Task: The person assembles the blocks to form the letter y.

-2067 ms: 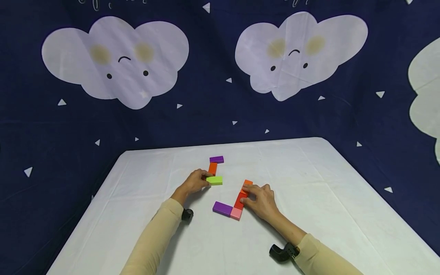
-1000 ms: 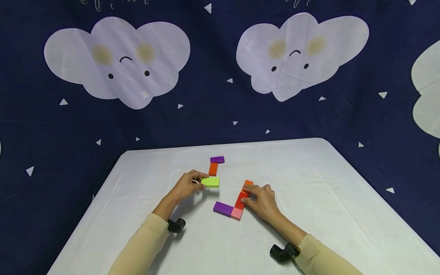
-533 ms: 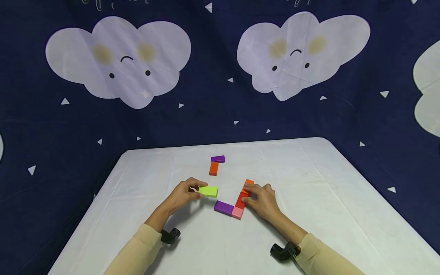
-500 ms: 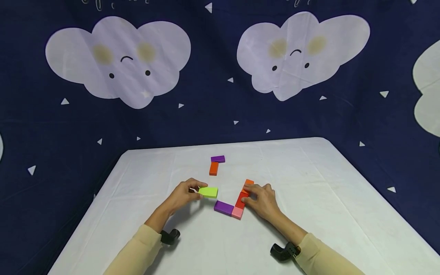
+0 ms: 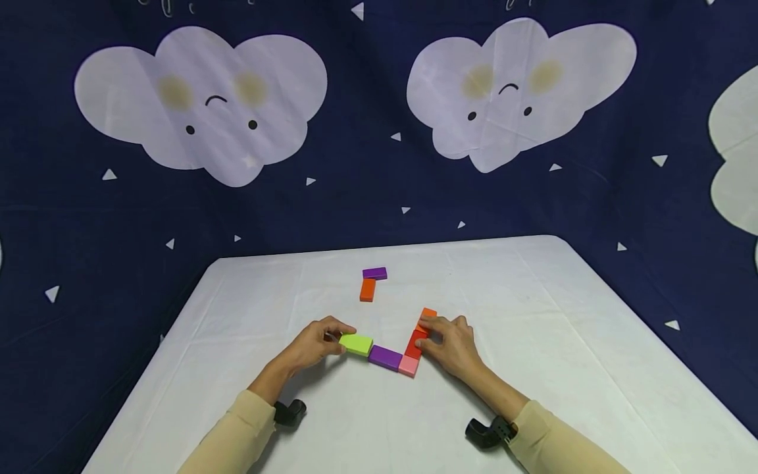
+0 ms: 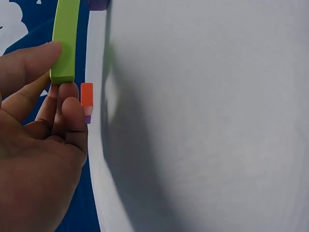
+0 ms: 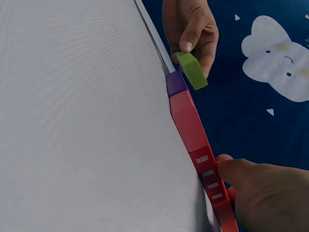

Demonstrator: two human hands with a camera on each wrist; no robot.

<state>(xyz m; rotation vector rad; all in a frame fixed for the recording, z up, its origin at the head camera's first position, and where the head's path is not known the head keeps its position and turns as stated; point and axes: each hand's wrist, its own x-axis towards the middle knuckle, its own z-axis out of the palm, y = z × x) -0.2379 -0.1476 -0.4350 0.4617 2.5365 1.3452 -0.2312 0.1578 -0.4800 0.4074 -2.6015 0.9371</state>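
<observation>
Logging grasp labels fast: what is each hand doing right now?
Left hand: pinches the green block by its end.
Right hand: fingertips rest on the red block; a grip cannot be told.

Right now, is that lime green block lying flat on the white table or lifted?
Lifted at one end: the lime green rectangular block, pinched by the left hand, tilts above the white table.

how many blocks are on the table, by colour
purple blocks: 2, one far and one in the near row
orange blocks: 2, one far and one by the right hand
green block: 1, pinched by the left hand
red block: 1
pink block: 1
total: 7
</observation>
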